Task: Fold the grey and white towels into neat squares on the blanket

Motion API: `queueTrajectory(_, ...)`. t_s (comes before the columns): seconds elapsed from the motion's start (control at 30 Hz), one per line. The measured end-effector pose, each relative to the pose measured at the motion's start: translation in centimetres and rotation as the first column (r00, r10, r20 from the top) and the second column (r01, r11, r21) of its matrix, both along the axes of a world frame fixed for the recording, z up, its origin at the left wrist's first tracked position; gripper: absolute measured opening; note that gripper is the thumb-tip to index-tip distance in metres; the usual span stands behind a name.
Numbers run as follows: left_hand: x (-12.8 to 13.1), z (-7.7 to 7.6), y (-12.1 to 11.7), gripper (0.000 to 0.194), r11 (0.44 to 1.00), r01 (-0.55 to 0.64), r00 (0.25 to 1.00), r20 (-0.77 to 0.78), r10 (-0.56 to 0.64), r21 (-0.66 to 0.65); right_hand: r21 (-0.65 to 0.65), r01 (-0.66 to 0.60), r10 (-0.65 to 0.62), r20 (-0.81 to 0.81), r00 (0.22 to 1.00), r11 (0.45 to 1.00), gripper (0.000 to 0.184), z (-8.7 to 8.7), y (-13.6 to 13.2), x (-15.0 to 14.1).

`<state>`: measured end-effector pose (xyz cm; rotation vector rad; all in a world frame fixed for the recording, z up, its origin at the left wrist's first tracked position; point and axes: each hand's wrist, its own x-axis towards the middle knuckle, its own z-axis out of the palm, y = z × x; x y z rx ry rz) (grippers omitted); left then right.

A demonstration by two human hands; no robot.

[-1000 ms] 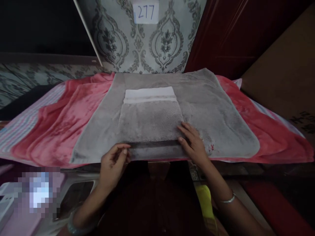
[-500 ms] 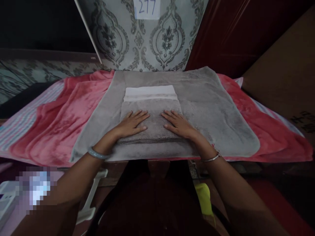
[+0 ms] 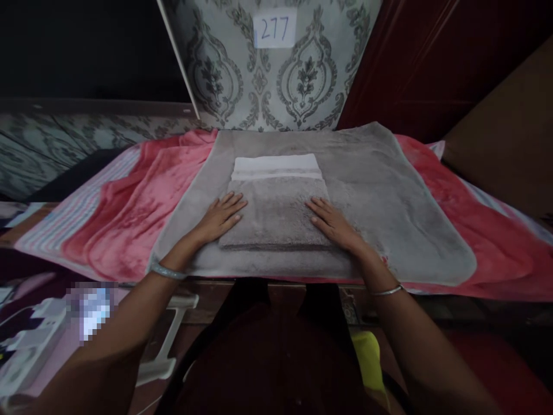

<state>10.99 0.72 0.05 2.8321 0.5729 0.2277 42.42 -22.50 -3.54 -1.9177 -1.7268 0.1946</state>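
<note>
A folded grey towel (image 3: 276, 213) with a white band along its far end lies on a larger grey blanket (image 3: 401, 225). My left hand (image 3: 219, 218) rests flat at the towel's left edge, fingers spread and pointing away from me. On the right edge lies my right hand (image 3: 333, 223), also open, its fingertips on the pile. Neither hand grips anything. Beneath the grey blanket, a red plush blanket (image 3: 142, 202) shows at both sides.
Behind the table stands a patterned wall with a card (image 3: 275, 27) marked 277. A dark screen (image 3: 86, 52) is at the back left, a brown cardboard box (image 3: 510, 127) at the right. Below the front edge are a white power strip (image 3: 37, 346) and something yellow (image 3: 368, 360).
My left hand has let go of the towel's near edge and opened flat. Both hands pressed on the towel's middle, then slid outward to its sides. The view has shifted slightly.
</note>
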Motion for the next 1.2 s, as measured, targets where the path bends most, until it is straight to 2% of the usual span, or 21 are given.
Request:
queueTrajectory(0.17, -3.4, -0.6, -1.9, 0.060, 0.999, -0.035, 0.976, 0.212, 0.038, -0.021, 0.064, 0.001, 0.000, -0.018, 1.000, 0.998, 0.061, -0.1, -2.6, -0.9)
queueTrajectory(0.23, -4.4, -0.5, -3.5, 0.059, 0.999, -0.024, 0.961, 0.278, 0.011, 0.043, 0.125, -0.009, 0.005, 0.029, 1.000, 0.992, 0.062, -0.1, -4.0, -1.9)
queueTrajectory(0.33, -5.0, -0.2, -6.3, 0.057, 0.980, 0.042, 0.937, 0.333, -0.107, 0.196, 0.235, 0.008, -0.043, 0.143, 0.989, 0.972, 0.072, 0.0, -5.7, -4.0)
queueTrajectory(0.4, -4.6, 0.0, -7.9, 0.048, 0.953, 0.083, 0.929, 0.323, -0.179, 0.290, 0.267, 0.006, -0.066, 0.217, 0.974, 0.964, 0.072, 0.2, -6.1, -5.4)
queueTrajectory(0.47, -3.9, 0.0, -8.8, 0.040, 0.926, 0.114, 0.928, 0.294, -0.229, 0.359, 0.258, -0.016, -0.060, 0.283, 0.957, 0.966, 0.063, 0.4, -6.0, -6.5)
queueTrajectory(0.63, -2.6, -0.4, -8.6, 0.035, 0.877, 0.164, 0.933, 0.217, -0.286, 0.451, 0.217, -0.018, -0.071, 0.396, 0.916, 0.976, 0.050, 0.7, -5.1, -7.5)
queueTrajectory(0.83, -2.5, 0.3, -8.5, 0.045, 0.854, 0.175, 0.955, 0.125, -0.267, 0.491, 0.190, -0.035, -0.053, 0.439, 0.897, 0.981, 0.055, 0.6, -4.5, -7.8)
queueTrajectory(1.03, -0.8, 0.5, -10.4, 0.036, 0.822, 0.177, 0.934, 0.172, -0.314, 0.541, 0.211, -0.138, 0.028, 0.453, 0.891, 0.968, 0.060, 0.8, -3.9, -7.8)
queueTrajectory(1.2, 0.5, -0.1, -11.1, 0.043, 0.849, 0.155, 0.940, 0.188, -0.283, 0.506, 0.261, -0.165, 0.040, 0.426, 0.904, 0.951, 0.050, 1.3, -3.4, -7.4)
